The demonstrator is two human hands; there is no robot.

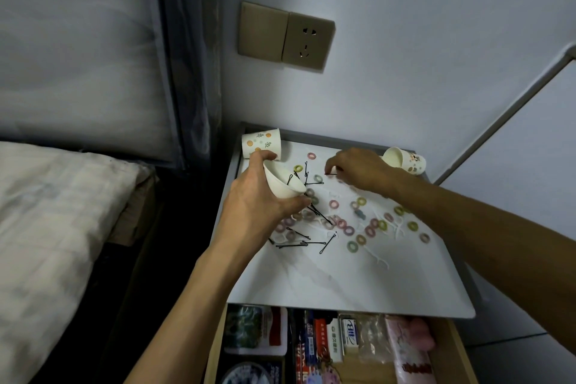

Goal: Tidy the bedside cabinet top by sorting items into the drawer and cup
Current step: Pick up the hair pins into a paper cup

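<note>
Drawer [460,355] open at near edge, packed with boxes and packets. Worktop [343,284] beyond strewn with hairpins [299,243], hair ties [352,246], floss picks [399,227]. Left grip [258,206] wrapped round paper cup [282,181], mouth tilted rightward, one pin inside. Right grip [358,171] pinching what looks like hairpin, near cup mouth. Advice: hold cup low and close, feed pin endwise, take pins only, avoid snagging ties.
</note>
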